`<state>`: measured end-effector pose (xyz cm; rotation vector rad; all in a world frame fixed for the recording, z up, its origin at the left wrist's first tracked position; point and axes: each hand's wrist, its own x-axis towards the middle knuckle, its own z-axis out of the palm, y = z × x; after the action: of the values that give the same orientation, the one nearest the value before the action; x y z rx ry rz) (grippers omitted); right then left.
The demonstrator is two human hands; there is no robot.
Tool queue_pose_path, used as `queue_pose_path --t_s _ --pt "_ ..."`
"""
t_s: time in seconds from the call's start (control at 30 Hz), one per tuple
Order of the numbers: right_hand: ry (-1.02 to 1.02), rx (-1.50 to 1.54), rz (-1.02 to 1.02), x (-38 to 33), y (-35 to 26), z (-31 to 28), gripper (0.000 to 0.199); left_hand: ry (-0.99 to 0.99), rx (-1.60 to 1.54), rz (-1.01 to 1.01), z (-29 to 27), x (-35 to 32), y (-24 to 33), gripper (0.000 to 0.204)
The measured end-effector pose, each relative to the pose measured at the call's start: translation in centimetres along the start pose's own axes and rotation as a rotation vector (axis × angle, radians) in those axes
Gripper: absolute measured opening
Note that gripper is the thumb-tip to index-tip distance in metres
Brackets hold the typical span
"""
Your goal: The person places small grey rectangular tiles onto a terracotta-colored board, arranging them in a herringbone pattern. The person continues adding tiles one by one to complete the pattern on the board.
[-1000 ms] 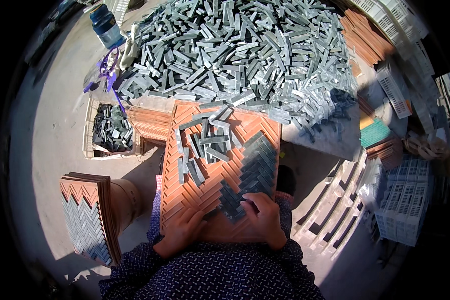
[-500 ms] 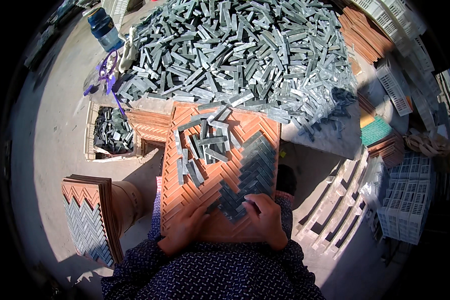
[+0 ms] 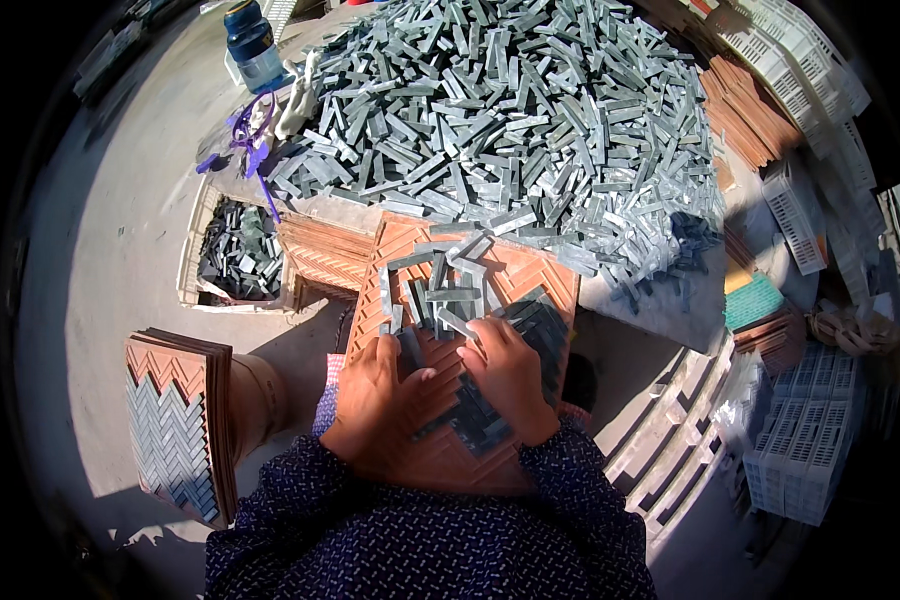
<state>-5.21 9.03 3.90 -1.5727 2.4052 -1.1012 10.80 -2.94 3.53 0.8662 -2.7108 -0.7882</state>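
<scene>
The right hand (image 3: 512,375) is nearer the loose, slim grey stone strip (image 3: 455,321) on the orange herringbone-grooved tray (image 3: 546,263); strip's just up-left of that grip, long axis slanting down toward it. Can't tell if it's pinched. Left hand (image 3: 368,397) looks spread, not closed.

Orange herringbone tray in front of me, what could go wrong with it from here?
The loose gray strips lie jumbled by your left hand and right hand, so a fingertip could knock some across the tray. Your right hand lies over the dark strips set in the grooves and might nudge one out of line. The heap of gray strips comes up to the tray's far end, so a few could slide onto it.
</scene>
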Motion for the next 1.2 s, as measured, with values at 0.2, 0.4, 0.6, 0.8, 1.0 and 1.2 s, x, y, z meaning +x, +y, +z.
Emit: queue_pose_path --t_s 0.2,0.4,0.6,0.8,1.0,1.2 --pt "-0.08 0.121 0.063 -0.1 1.0 1.0 0.026 0.05 0.014 0.012 1.0 0.3 0.5 0.04" --pt "-0.315 0.229 -0.089 -2.7 0.4 -0.7 0.022 0.144 -0.052 0.063 1.5 0.2 1.2 0.033" --pt "-0.395 0.2 -0.309 -2.8 -0.1 -1.5 0.018 0.135 -0.461 -0.174 -0.5 0.3 -2.0 0.023" --pt "-0.462 0.132 -0.381 -2.7 -0.2 -0.6 0.017 -0.254 -1.293 -0.397 -1.4 -2.6 -3.9 0.028" --pt "-0.48 0.08 -0.455 -2.6 -0.1 -0.3 0.018 -0.439 -1.538 -0.445 -0.7 -4.5 -4.9 0.027" --pt "-0.432 0.086 -0.448 -2.4 -0.1 0.2 0.016 -0.377 -1.63 -0.506 -0.8 -4.2 -3.4 0.021"
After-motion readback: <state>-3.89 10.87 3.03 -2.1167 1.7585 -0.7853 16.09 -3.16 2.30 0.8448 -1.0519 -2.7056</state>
